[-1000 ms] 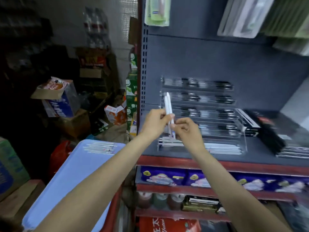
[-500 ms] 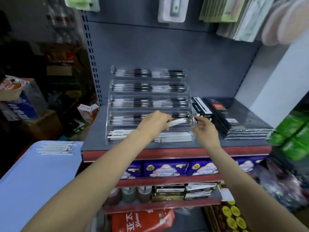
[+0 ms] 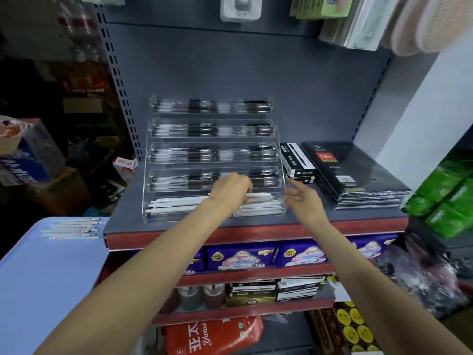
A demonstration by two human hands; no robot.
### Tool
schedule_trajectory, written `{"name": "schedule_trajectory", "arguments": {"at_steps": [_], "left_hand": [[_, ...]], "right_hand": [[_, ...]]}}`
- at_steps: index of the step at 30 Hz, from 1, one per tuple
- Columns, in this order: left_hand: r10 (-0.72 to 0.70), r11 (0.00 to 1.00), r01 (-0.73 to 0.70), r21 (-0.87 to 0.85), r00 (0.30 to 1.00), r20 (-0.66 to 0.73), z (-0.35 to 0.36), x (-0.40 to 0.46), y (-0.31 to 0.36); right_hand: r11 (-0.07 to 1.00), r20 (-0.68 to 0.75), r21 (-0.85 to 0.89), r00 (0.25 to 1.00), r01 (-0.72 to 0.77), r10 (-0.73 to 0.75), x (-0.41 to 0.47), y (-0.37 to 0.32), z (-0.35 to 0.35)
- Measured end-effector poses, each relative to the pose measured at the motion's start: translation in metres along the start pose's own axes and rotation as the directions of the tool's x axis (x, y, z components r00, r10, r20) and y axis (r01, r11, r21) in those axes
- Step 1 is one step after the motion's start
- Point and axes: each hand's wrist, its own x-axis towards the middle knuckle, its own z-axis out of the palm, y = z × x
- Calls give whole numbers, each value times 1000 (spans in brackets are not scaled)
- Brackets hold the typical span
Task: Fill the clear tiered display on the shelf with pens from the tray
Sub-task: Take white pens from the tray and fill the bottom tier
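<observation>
A clear tiered display (image 3: 151,160) stands on the grey shelf. Its upper tiers hold dark pens and its lowest tier holds white pens (image 3: 176,204). My left hand (image 3: 230,193) is over the lowest tier, fingers closed on white pens (image 3: 259,196) that lie level, pointing right. My right hand (image 3: 303,201) hovers at the display's right end, fingers spread and holding nothing. Several white pens (image 3: 73,228) lie on the light blue tray (image 3: 38,290) at lower left.
Black pen boxes (image 3: 297,162) and a stack of black diaries (image 3: 358,175) sit right of the display. Packaged goods hang above. Green packs (image 3: 448,201) stand at far right. Lower shelves hold purple packets (image 3: 240,260). Cardboard boxes crowd the dark area at left.
The pens went from upright in both hands to level in my left hand, lowered into the bottom tier. My right hand let go and moved to the display's right end. The view swung right.
</observation>
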Motion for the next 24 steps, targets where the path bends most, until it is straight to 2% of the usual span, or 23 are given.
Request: {"name": "schedule_trajectory", "arguments": {"at_steps": [3, 9, 15, 20, 24], "left_hand": [[18, 998, -17, 63, 1000, -10, 2, 1, 5], [27, 999, -27, 35, 1000, 0, 4, 2, 2], [65, 993, -58, 105, 996, -66, 10, 1, 8], [76, 997, -76, 3, 994, -82, 8, -1, 9], [64, 986, -90, -139, 981, -184, 1, -8, -5]], "right_hand": [[1000, 7, 1, 1000, 3, -3, 3, 1, 1], [1000, 9, 3, 1000, -3, 3, 5, 2, 3], [1000, 10, -14, 1000, -5, 5, 6, 2, 4], [1000, 10, -15, 1000, -10, 10, 6, 1, 3], [1000, 11, -14, 1000, -15, 15, 4, 1, 2]]}}
